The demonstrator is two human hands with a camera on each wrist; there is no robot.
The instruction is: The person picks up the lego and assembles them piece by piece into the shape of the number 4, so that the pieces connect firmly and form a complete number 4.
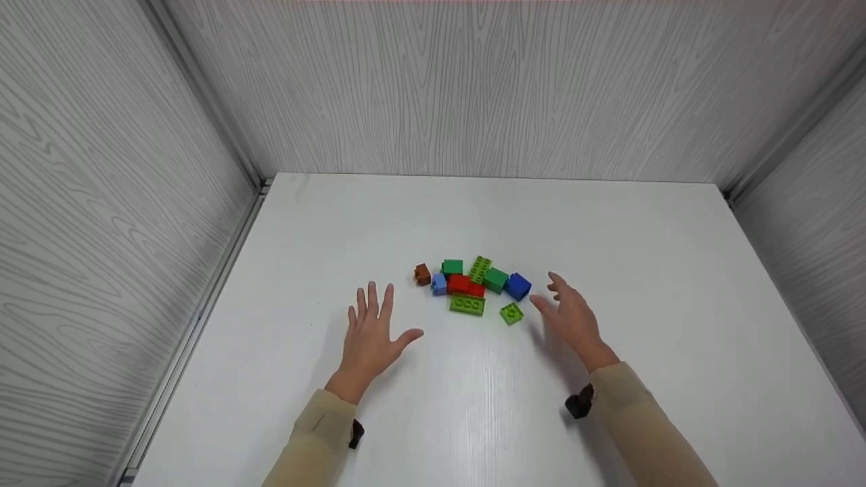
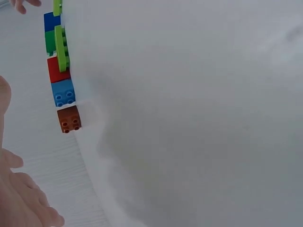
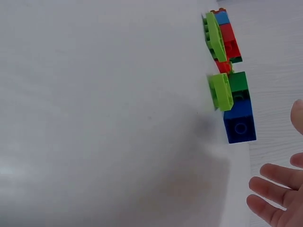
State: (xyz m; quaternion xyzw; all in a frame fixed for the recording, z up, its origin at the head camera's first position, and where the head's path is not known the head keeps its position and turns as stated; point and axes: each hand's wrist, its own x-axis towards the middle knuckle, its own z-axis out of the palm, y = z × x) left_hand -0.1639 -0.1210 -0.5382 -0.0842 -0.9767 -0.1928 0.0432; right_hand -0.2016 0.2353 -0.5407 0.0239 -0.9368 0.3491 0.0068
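Observation:
A cluster of toy building bricks lies mid-table. On its left are a brown brick and a light blue brick. Red bricks sit at the centre, between a green brick and a long lime brick. Another lime brick leans by a second green brick. The dark blue brick and a small square lime brick are at the right. My left hand, fingers spread, is left of the brown brick. My right hand holds nothing, its fingers loosely bent beside the dark blue brick.
The bricks are on a white table. Grey wood-grain panels enclose it at the back, on the left and on the right. Dark devices are strapped under both beige sleeves.

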